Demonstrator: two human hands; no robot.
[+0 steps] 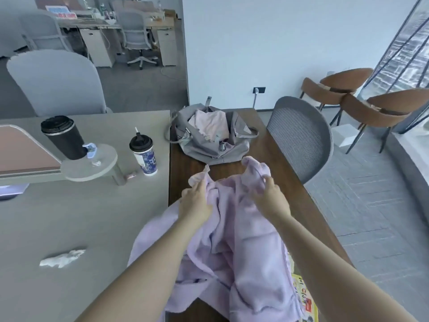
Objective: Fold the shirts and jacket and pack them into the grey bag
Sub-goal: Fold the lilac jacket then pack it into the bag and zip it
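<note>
Both grips were closed on the lilac jacket: the left hand pinched a bunch of fabric near one top corner, and the right hand curled its fingers into the cloth by the other. The jacket lay crumpled beneath and behind the two grips, spread over the dark wooden table, with its top edge lifted in small peaks just past the fingertips. Ahead of the grips, apart from the jacket, sat the grey bag, open at the top, with a pale pink garment already inside. To the left of the left grip, on the adjoining grey table, stood a blue patterned cup and a black tumbler; a crumpled white tissue lay nearer the person
</note>
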